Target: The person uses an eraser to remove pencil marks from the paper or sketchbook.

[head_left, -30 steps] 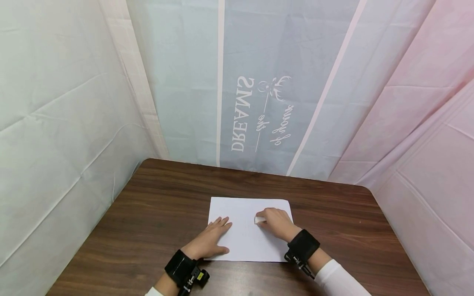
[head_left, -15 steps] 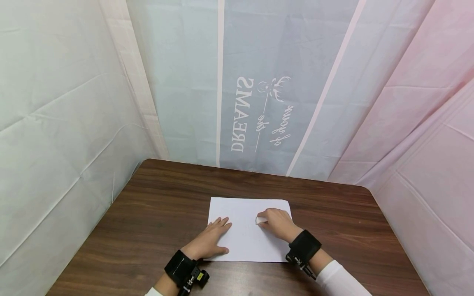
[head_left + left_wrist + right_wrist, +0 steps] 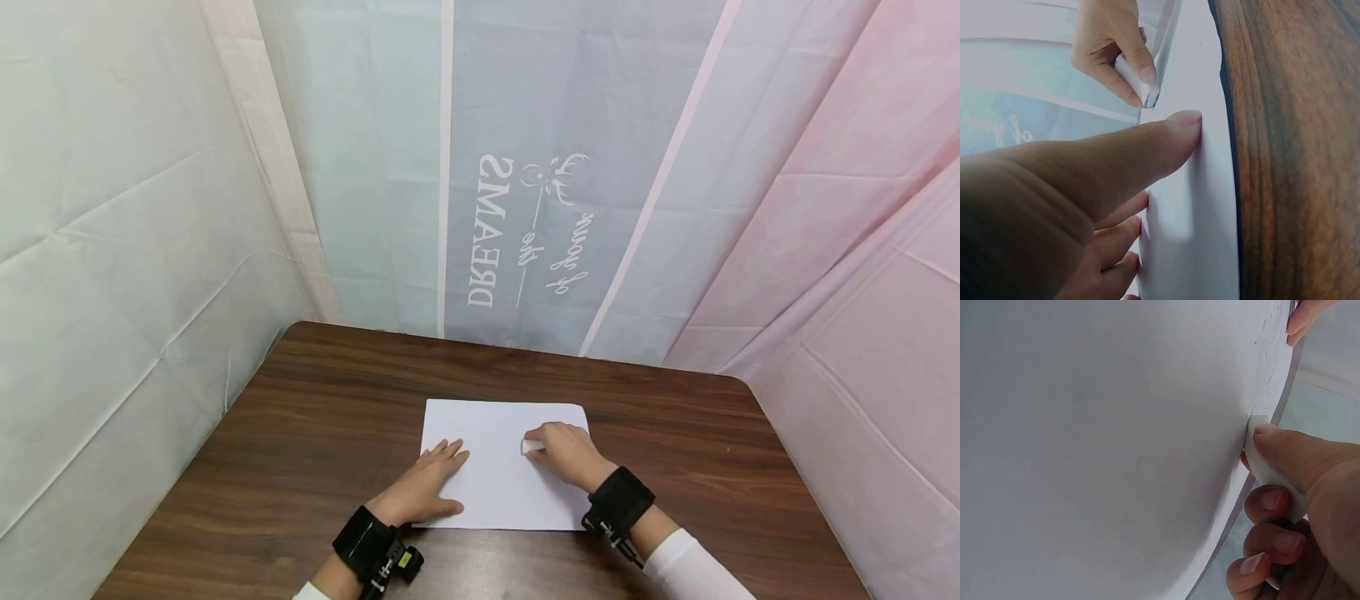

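A white sheet of paper (image 3: 491, 487) lies on the dark wooden table. My left hand (image 3: 425, 487) rests on its left side, fingers spread and thumb out. On the right half, my right hand (image 3: 568, 454) pinches a white eraser (image 3: 532, 447) between thumb and fingers, its end against the paper. In the right wrist view the thumb lies along the eraser (image 3: 1266, 459), and small dark crumbs (image 3: 1265, 369) dot the paper beyond it. The left wrist view shows the eraser's tip (image 3: 1152, 97) darkened, near my left thumb.
The wooden table (image 3: 337, 400) extends around the paper on all sides. Pale fabric curtains (image 3: 390, 167) with printed lettering hang behind it and at both sides. Each wrist wears a black strap (image 3: 620, 500) with a small camera.
My right hand has shifted slightly to the right across the paper with the eraser. The left hand stays in place, and so does the paper.
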`<action>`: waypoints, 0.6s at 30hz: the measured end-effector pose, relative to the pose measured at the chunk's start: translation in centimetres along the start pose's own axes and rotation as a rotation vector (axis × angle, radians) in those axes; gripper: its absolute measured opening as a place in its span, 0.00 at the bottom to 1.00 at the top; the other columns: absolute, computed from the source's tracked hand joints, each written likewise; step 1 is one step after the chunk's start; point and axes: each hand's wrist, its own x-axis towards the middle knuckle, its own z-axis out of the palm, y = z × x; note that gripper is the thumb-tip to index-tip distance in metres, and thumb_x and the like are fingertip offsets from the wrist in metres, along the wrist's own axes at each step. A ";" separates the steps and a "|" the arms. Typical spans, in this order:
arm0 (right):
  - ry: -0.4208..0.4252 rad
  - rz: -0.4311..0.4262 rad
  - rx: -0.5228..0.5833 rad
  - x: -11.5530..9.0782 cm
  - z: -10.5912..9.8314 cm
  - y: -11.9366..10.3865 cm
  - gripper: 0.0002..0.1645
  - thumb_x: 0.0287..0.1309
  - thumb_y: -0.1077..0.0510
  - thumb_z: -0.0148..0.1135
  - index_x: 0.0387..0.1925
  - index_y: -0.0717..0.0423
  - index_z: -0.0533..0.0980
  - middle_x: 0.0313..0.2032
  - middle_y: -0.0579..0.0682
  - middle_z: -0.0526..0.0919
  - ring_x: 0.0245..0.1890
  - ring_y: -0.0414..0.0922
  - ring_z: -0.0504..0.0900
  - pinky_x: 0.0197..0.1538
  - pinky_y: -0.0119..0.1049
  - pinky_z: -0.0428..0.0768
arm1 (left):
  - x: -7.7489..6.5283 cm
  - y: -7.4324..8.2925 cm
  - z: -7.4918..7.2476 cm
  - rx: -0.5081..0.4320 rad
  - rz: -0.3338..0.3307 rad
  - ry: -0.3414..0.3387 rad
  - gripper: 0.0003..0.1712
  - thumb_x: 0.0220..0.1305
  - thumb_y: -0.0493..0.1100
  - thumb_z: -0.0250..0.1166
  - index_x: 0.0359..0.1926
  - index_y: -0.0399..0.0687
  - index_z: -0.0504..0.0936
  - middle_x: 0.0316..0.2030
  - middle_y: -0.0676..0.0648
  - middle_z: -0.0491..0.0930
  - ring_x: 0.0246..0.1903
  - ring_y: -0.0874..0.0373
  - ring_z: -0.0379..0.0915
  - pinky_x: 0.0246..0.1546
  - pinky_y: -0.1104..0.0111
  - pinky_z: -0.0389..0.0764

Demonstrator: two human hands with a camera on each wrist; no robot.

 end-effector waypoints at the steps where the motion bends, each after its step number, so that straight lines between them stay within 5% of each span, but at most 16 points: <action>1: 0.001 0.001 -0.003 0.0 0.0 0.0 0.15 0.57 0.54 0.74 0.46 0.51 0.88 0.44 0.50 0.91 0.45 0.49 0.88 0.43 0.46 0.86 | 0.0 0.0 0.0 -0.002 0.001 0.000 0.46 0.55 0.46 0.77 0.72 0.37 0.68 0.76 0.36 0.60 0.77 0.36 0.52 0.76 0.41 0.57; 18: 0.005 0.008 -0.029 -0.3 0.1 0.6 0.14 0.57 0.54 0.74 0.45 0.50 0.88 0.43 0.48 0.91 0.46 0.47 0.89 0.46 0.45 0.87 | -0.1 0.0 0.0 0.001 0.019 0.007 0.46 0.55 0.45 0.77 0.72 0.37 0.68 0.76 0.35 0.60 0.77 0.35 0.52 0.75 0.40 0.57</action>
